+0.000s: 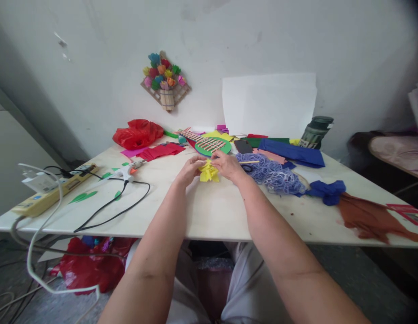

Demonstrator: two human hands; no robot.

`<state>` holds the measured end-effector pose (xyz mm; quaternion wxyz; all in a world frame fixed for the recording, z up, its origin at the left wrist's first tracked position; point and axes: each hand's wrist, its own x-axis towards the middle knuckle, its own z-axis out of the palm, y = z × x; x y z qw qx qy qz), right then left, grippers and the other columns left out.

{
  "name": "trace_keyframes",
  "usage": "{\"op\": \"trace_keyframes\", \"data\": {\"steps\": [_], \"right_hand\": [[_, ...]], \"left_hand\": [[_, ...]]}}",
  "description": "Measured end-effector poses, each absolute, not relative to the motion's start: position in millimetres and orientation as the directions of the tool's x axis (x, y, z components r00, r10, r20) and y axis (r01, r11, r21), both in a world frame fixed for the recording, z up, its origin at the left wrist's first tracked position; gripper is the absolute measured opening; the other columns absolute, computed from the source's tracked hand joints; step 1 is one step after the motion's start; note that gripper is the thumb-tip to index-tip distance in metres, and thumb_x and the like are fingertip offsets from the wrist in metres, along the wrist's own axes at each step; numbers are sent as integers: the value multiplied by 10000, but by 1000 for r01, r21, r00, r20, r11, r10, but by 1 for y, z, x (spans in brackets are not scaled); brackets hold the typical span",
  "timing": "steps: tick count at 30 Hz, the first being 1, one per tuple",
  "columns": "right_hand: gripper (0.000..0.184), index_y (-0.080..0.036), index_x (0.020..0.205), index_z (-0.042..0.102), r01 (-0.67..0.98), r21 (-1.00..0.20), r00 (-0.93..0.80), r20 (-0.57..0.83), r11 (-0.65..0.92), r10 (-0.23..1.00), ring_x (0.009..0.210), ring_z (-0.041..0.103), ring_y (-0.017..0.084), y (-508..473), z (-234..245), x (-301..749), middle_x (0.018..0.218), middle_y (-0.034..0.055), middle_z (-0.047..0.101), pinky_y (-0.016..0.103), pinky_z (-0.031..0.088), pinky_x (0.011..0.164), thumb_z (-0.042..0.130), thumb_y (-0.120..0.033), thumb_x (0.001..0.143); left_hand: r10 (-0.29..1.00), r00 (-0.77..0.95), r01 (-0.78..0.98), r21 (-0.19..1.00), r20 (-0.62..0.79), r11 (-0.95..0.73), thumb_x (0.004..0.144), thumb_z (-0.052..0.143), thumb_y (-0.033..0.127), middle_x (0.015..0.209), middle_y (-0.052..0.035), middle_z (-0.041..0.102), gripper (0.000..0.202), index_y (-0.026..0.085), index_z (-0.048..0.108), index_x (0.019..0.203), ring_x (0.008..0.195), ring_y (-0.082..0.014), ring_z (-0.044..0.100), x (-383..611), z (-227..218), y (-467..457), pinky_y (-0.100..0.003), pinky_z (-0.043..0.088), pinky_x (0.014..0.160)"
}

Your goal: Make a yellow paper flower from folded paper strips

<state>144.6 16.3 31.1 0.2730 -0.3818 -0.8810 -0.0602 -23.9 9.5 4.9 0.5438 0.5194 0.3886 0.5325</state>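
Note:
Between my two hands is a piece of ruffled yellow crepe paper (209,173), held just above the table. My left hand (191,170) pinches its left edge. On the other side my right hand (227,164) has fingers closed at the paper's upper right. A thin wooden stick (249,162) sticks out to the right past my right hand; whether the hand grips it, I cannot tell. Just beyond my hands lies a green guitar-shaped craft (225,147) with a lattice of striped strips.
Purple yarn (272,173) is heaped right of my hands, near blue crepe paper (293,153) and brown crepe paper (364,216). Leftward are a glue gun (126,172) with its cord, a power strip (53,193) and green paper leaves (83,196). A dark bottle (315,132) stands at back right.

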Motion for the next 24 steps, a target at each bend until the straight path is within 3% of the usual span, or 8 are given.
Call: {"op": "trace_keyframes", "data": {"steps": [3, 8, 18, 24], "right_hand": [[227, -206, 856, 644, 707, -61, -570, 540, 704, 619, 773, 553, 141, 15, 30, 144, 1067, 33, 586, 240, 353, 619, 419, -212, 825], [258, -222, 840, 662, 682, -22, -603, 550, 731, 578, 763, 545, 132, 15, 27, 141, 1114, 30, 554, 235, 337, 594, 404, -225, 841], [233, -249, 885, 669, 666, -100, -566, 577, 739, 588, 800, 546, 136, 23, 19, 139, 1066, 14, 570, 232, 352, 605, 444, -263, 829], [207, -258, 856, 671, 643, -135, -573, 568, 753, 591, 801, 541, 124, 25, 17, 139, 1052, 8, 562, 230, 356, 624, 467, -255, 820]], "left_hand": [[988, 133, -250, 967, 77, -42, 600, 662, 284, 738, -37, 623, 298, 137, 593, 849, 609, -126, 586, -22, 5, 10, -220, 448, 532], [993, 108, -211, 975, -40, 62, 563, 675, 267, 704, -68, 628, 256, 96, 609, 741, 594, -150, 587, -20, 3, 10, -242, 451, 528], [994, 99, -295, 955, 42, -11, 534, 670, 191, 640, -42, 620, 179, 105, 610, 679, 589, -135, 580, -20, 5, 8, -246, 454, 591], [996, 51, -299, 950, -78, 90, 544, 584, 161, 648, -62, 625, 116, 108, 594, 648, 605, -163, 592, -20, 6, 11, -272, 468, 596]]}}
